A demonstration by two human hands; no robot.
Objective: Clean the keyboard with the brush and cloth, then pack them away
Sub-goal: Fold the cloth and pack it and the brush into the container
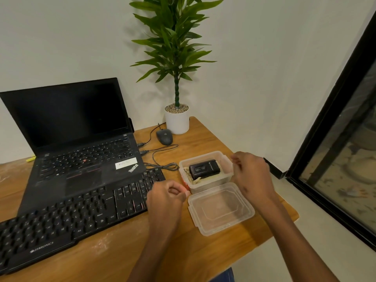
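A long black plastic keyboard (67,214) lies across the front of the wooden table (126,255), tilted a bit, with its right end just beside a clear plastic box (205,169). The box is open, and its clear flat lid (220,208) lies on the table touching the front of the box, so I think it is out of the way while things go in or come out.

Inside the box sits a small black case (204,169) on top of something pale and crumpled. That pale thing may be the cloth, but I cannot tell. I cannot see a brush for sure – it may be the black case, or it may be hidden.

The left hand (165,200) hangs over the right end of the keyboard, close to the box. Its fingers are curled in, and I cannot tell if they hold anything. The right hand (252,176) is at the right side of the box, fingers bent loosely, and nothing shows in it.

Both hands are near the box – I think they are about to take the cleaning things out, or have put them in.

Behind the keyboard stands an open black laptop (77,143), a grey mouse (164,136) and a green plant in a white pot (176,121)
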